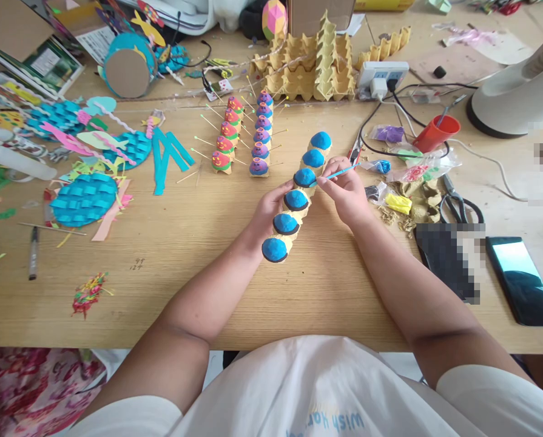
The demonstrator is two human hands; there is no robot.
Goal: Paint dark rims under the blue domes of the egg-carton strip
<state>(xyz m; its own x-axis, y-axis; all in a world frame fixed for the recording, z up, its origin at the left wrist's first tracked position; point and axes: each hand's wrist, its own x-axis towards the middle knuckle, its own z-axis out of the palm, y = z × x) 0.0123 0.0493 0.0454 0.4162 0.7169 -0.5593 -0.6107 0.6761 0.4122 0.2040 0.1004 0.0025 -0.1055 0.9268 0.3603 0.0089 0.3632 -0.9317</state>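
At the far left of the wooden surface (184,255) a black pen (33,252) lies beside a small tangle of coloured paper scraps (88,294). Above them sit blue woven paper discs (84,199), with teal paper strips (168,155) just to their right. Further right stand two rows of painted egg-carton figures: a red-and-green row (224,141) and a purple-and-blue row (262,135), both stuck with thin sticks.

Near the middle, the left hand (271,212) has its grip clamped on the near part of an egg-carton strip (296,199). This strip has six blue-painted domes and runs diagonally away from the person, in the centre of the surface between the two hands. The hand holds its near end up; whether the far end rests on the wood cannot be told.

The right hand (348,194) is just right of the strip, with its grip pinched together on a thin blue stick (339,173). The stick's tip points left and meets the third dome from the far end.

Right of that hand lie a yellow clay lump (398,203) and scissors (457,206), with an orange cup (436,132) behind them. A dark phone (521,279) lies flat near the right edge.
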